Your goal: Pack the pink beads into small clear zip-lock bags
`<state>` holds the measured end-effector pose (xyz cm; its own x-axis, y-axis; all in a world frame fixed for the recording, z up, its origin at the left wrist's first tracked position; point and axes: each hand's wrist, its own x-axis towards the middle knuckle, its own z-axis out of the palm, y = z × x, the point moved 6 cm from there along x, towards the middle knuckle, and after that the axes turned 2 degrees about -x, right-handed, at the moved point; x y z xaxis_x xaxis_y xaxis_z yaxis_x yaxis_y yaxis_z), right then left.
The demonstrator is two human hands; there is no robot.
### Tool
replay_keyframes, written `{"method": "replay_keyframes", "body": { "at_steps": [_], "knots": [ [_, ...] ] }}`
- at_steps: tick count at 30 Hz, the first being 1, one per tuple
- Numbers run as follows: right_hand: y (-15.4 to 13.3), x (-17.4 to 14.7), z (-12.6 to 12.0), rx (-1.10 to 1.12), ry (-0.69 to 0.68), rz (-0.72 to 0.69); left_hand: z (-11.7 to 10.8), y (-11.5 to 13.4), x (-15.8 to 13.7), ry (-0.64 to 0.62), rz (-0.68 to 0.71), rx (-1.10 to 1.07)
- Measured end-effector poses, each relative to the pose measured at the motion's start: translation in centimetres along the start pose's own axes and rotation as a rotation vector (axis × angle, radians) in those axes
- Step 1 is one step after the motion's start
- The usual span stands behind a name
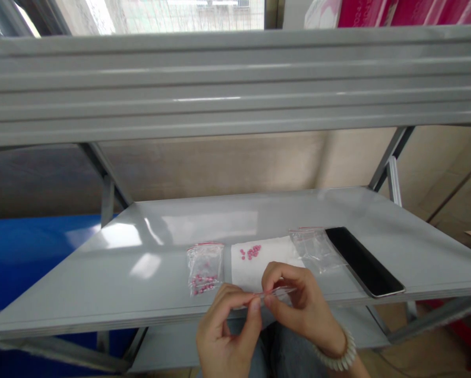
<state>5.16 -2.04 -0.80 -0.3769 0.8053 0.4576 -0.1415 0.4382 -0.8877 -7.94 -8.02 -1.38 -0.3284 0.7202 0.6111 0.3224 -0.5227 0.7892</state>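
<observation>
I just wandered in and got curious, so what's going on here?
A person is pinching a piece of clear plastic, perhaps a small bag, between the fingertips of the left hand and right hand. Just beyond the hands, some small pink pieces lie on a white sheet. To the left is a clear bag with pink pieces inside; to the right are clear plastic bags and a dark flat device.

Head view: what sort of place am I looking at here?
Probably a workroom or storeroom; the picture can't settle which. A grey shelf serves as the worktop, an upper shelf spans above it, and a plastic bag with pink pieces lies on the lower one.
</observation>
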Motion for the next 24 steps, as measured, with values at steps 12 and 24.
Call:
{"method": "replay_keyframes", "body": {
  "at_steps": [12,24],
  "knots": [
    [0.77,-0.05,-0.37,-0.01,0.023,0.025,-0.53,0.12,0.15,0.089,-0.054,0.026],
    [0.63,0.11,-0.79,0.122,0.1,0.048,-0.72,-0.22,0.18,0.164,-0.093,-0.003]
  ]
}}
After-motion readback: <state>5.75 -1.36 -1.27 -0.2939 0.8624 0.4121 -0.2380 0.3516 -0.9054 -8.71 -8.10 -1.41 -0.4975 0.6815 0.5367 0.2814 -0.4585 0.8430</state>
